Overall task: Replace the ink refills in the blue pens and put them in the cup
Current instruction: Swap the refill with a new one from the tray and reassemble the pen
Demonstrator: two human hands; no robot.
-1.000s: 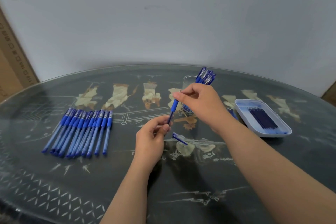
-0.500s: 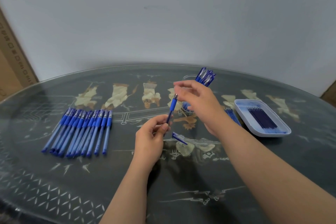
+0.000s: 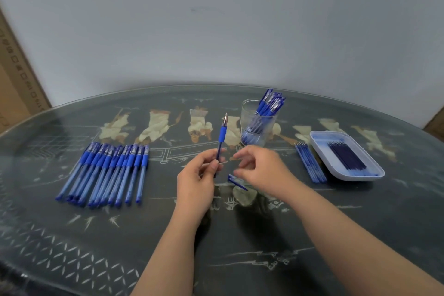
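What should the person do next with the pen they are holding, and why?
Probably pick up the blue cap with the right hand and push it onto the pen. The left hand holds that pen upright with its metal tip bare, and the cap lies on the table just below the empty right hand.

- Only hands, wrists and forearms are shown; the rest of the body is cut off by the frame.
- The left hand (image 3: 195, 182) and left forearm (image 3: 168, 247) are seen bare, uncovered up to the frame edge.
- The right hand (image 3: 262, 170) and right forearm (image 3: 348, 230) are likewise seen bare.
- A short nail is seen on the left thumb (image 3: 214, 165).
- The right fingers (image 3: 242, 156) are blurred, so their nails cannot be judged.
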